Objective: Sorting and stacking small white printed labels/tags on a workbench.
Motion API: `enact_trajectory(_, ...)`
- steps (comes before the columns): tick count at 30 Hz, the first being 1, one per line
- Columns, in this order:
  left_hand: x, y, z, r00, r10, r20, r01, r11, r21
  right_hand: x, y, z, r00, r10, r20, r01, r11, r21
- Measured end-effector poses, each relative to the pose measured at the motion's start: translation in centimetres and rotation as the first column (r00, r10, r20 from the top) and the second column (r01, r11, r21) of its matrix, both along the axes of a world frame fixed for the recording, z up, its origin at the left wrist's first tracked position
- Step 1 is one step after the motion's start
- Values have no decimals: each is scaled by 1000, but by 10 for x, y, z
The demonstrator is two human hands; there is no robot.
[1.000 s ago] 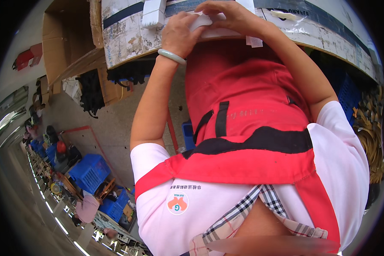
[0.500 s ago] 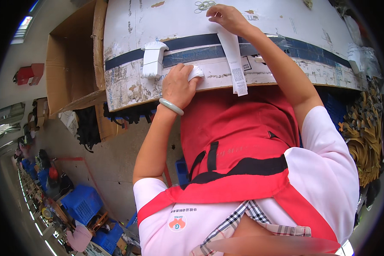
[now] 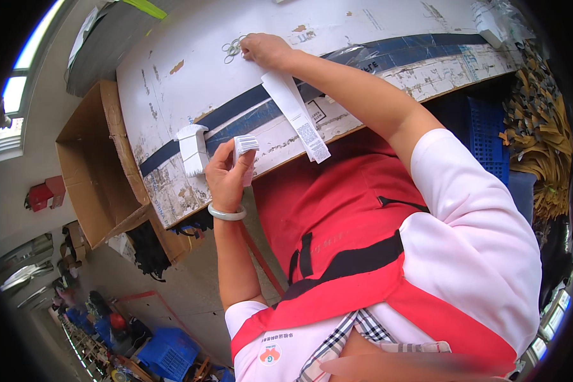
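Note:
My left hand (image 3: 225,173), with a pale green bangle on the wrist, holds a small stack of white paper tags (image 3: 244,145) upright just off the near edge of the worn white table (image 3: 375,25). My right hand (image 3: 265,48) reaches across the table, its fingertips pinched on a little pile of thin rubber bands (image 3: 232,46). A long white label strip (image 3: 297,116) runs from under that wrist and hangs over the table edge. A second bundle of white tags (image 3: 191,149) lies on the edge to the left of my left hand.
An open cardboard box (image 3: 89,172) stands against the table's left end. Under the table at the right are a blue crate (image 3: 484,121) and a heap of yellowish strips (image 3: 541,127). Clear bags (image 3: 490,19) lie at the table's far right. Blue bins (image 3: 165,350) stand on the floor.
My right hand has gone farther across the table to the rubber bands, the label strip trailing behind it. My left hand has drawn back off the table edge with the stack of tags.

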State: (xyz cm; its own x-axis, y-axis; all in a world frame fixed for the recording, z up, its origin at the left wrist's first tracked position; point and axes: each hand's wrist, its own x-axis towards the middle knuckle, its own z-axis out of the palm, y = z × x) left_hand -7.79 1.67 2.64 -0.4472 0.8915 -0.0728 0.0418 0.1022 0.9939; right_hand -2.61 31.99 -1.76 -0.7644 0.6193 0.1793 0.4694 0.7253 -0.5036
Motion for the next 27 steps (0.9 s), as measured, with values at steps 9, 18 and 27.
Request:
enact_trajectory(9,18,1,36,997,72,-25,-67,987,143,55,-94,79,915,294,-276,-389,822,-415)
enact_trajectory(18,43,-6,19,932,-123,342,112,992,53,132,-156,53,924,-76,-374,-321,377,-869)
enact_trajectory(27,38,-9,30,812,-297,503,282,953,109,170,-145,53,868,179,-463,-480,68,-875)
